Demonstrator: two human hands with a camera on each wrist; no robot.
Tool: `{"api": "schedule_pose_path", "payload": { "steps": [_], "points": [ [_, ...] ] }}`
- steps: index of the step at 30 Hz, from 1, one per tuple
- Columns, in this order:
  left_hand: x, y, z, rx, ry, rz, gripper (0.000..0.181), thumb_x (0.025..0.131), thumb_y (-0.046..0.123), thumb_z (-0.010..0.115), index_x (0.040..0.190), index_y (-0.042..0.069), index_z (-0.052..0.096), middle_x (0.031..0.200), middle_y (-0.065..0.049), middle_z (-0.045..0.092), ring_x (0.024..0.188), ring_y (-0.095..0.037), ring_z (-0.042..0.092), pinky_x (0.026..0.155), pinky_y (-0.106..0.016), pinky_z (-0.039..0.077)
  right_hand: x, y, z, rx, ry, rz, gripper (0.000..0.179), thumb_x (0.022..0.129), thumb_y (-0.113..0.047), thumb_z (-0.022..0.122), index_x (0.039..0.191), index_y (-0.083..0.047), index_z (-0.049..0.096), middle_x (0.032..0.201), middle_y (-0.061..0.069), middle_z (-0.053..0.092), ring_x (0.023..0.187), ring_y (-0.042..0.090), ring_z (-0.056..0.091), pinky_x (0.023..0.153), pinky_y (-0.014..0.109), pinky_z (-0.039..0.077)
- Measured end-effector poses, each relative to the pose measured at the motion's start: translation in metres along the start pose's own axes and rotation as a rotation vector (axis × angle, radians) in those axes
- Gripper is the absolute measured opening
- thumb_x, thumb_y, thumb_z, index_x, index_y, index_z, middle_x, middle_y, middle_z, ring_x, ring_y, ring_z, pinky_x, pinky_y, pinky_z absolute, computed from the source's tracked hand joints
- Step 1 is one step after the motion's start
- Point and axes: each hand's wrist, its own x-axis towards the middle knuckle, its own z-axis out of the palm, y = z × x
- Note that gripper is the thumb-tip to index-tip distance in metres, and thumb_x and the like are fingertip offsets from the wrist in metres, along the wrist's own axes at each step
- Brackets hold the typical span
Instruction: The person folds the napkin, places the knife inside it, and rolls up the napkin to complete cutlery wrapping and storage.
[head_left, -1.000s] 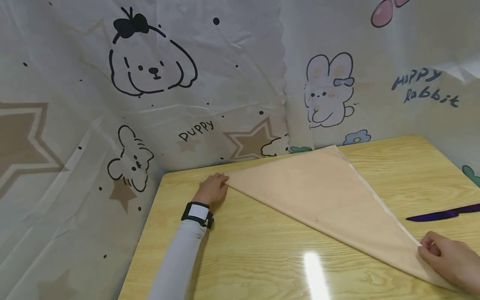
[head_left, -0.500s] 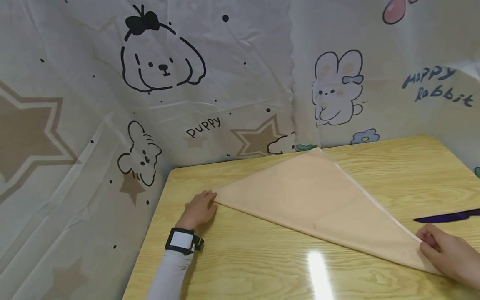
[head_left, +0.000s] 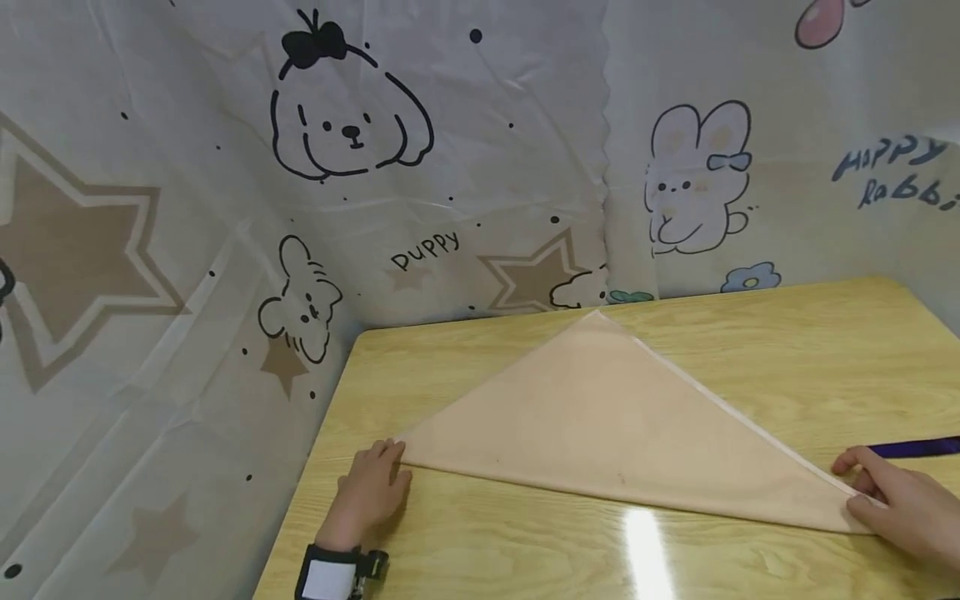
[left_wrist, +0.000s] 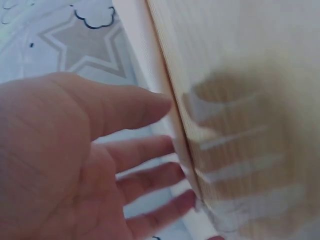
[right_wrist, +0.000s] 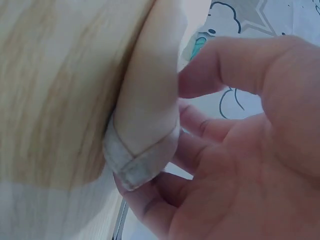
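A beige cloth (head_left: 570, 417), folded into a triangle with a pale trim on its right side, lies on the wooden table. My left hand (head_left: 367, 492) touches its left corner with the fingertips; in the left wrist view those fingers (left_wrist: 145, 152) are nearly straight and the thumb lies near the folded edge. At the opposite corner my right hand (head_left: 900, 504) pinches the cloth. The right wrist view shows its trimmed tip (right_wrist: 135, 167) lying between the thumb and curled fingers.
A dark purple knife (head_left: 915, 447) lies just beyond my right hand, partly hidden by it. Behind the table (head_left: 510, 533) and along its left side hangs a pale curtain (head_left: 480, 150) printed with cartoon animals and stars.
My left hand has drawn the cloth's left corner toward me and leftward, turning the triangle so its long fold runs nearly level. The right hand still holds its corner, moved only slightly.
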Motion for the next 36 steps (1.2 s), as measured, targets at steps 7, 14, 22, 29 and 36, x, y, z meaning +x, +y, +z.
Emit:
{"api": "schedule_pose_path", "payload": {
  "steps": [7, 14, 22, 29, 36],
  "points": [
    [-0.035, 0.011, 0.003, -0.027, -0.022, -0.073, 0.048, 0.095, 0.022, 0.054, 0.139, 0.004, 0.052, 0.142, -0.020, 0.045, 0.124, -0.043, 0.038, 0.079, -0.072, 0.041, 0.000, 0.011, -0.003, -0.001, 0.054, -0.014, 0.031, 0.083, 0.000, 0.059, 0.110, 0.011, 0.050, 0.087, 0.023, 0.065, 0.072, 0.026, 0.060, 0.059, 0.042, 0.051],
    [-0.048, 0.010, 0.007, -0.095, -0.010, -0.091, 0.050, 0.090, 0.013, 0.050, 0.139, 0.005, 0.052, 0.139, -0.015, 0.046, 0.125, -0.039, 0.034, 0.077, -0.067, 0.043, -0.002, 0.023, -0.002, -0.073, 0.124, -0.062, 0.016, 0.082, 0.006, 0.065, 0.096, 0.003, 0.057, 0.082, 0.010, 0.059, 0.068, 0.013, 0.051, 0.056, 0.034, 0.045],
    [-0.035, -0.010, 0.014, -0.296, 0.073, -0.085, 0.026, 0.091, 0.012, 0.057, 0.114, 0.010, 0.069, 0.104, -0.002, 0.050, 0.108, -0.027, 0.036, 0.082, -0.047, 0.045, -0.007, 0.031, 0.001, 0.022, 0.198, 0.035, 0.018, 0.078, -0.001, 0.074, 0.090, 0.002, 0.060, 0.075, 0.003, 0.055, 0.060, 0.001, 0.040, 0.051, 0.024, 0.039],
    [-0.024, -0.029, 0.006, -0.398, 0.053, -0.075, 0.018, 0.095, 0.019, 0.059, 0.104, 0.011, 0.072, 0.098, -0.008, 0.052, 0.098, -0.027, 0.043, 0.079, -0.039, 0.042, -0.006, 0.067, 0.006, 0.103, 0.421, 0.018, 0.010, 0.081, 0.000, 0.072, 0.083, 0.004, 0.063, 0.067, -0.007, 0.055, 0.056, -0.002, 0.042, 0.048, 0.020, 0.038],
    [-0.017, -0.044, -0.004, -0.587, -0.066, -0.240, 0.054, 0.101, 0.044, 0.045, 0.133, 0.003, 0.053, 0.129, -0.018, 0.055, 0.116, -0.031, 0.049, 0.093, -0.052, 0.043, 0.018, 0.143, -0.005, -0.015, 0.728, -0.028, 0.025, 0.075, 0.020, 0.057, 0.096, 0.007, 0.057, 0.076, 0.017, 0.055, 0.068, 0.004, 0.044, 0.060, 0.019, 0.035]
  ]
}}
